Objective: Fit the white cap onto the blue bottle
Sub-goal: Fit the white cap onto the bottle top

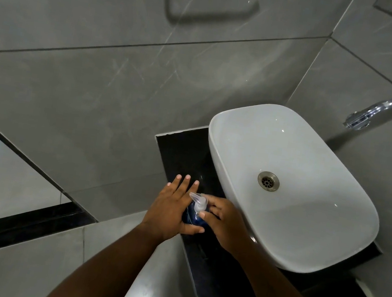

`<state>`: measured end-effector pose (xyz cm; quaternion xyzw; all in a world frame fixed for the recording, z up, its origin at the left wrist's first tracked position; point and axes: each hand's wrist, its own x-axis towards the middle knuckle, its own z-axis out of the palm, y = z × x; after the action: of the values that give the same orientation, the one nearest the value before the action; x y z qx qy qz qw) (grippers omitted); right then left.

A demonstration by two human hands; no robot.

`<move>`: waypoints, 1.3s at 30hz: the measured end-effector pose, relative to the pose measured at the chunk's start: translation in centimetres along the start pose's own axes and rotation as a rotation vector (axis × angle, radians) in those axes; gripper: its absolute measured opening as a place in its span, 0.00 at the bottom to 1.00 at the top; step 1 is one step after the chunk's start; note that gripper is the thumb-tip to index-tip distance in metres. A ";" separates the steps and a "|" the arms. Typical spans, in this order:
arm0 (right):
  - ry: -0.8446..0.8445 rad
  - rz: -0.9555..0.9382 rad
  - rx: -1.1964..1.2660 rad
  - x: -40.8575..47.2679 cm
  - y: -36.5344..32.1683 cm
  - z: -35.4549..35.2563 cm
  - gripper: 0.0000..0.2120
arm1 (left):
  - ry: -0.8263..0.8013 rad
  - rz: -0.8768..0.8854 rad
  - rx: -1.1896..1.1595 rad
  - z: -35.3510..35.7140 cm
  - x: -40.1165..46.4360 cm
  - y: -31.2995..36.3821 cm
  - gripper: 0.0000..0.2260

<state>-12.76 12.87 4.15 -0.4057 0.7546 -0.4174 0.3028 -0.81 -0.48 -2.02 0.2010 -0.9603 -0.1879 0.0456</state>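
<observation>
Bottle (pixel 192 218) and cap (pixel 199 201) sit together between both hands on the dark bench (pixel 180 145), just left of the white sink (pixel 327 251) and close to the bench's near left edge. Only a small patch of blue body shows; the rest is covered by fingers. The cap, a pale pump head with its spout pointing up-left, stands on the bottle's neck, though whether it is threaded home or merely resting there cannot be told from this angle. The left hand (pixel 171 211) lies against the bottle's left side with fingers stretched flat and the thumb hooked across the front, more a brace than a full grip. The right hand (pixel 223 219) pinches the cap's collar with fingertips curled around it, which looks like the twisting step. The main risk is cross-threading: if the collar goes on tilted, it will bind partway and the pump will sit crooked or leak. A second risk comes from the loose left-hand hold; with open fingers the bottle may spin along with the cap instead of resisting the turn. Since the bottle stands near the bench edge, a hard sideways push could also slide it off toward the floor. Wet surfaces near a sink would make both slips more likely.
</observation>
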 end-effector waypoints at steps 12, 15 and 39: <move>0.018 0.012 -0.094 0.1 -0.3 0.2 0.10 | -0.017 0.010 0.094 -0.1 -0.3 -0.2 0.48; 0.059 0.093 -0.036 0.1 -0.3 0.0 0.13 | -0.011 0.014 0.103 0.0 -0.2 -0.3 0.48; -0.046 -0.011 -0.062 0.5 -0.2 0.1 0.23 | -0.009 0.016 0.077 -0.1 -0.2 -0.2 0.48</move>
<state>-12.89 12.36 4.21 -0.4287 0.7577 -0.3860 0.3050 -0.53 -0.56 -2.04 0.1941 -0.9686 -0.1515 0.0348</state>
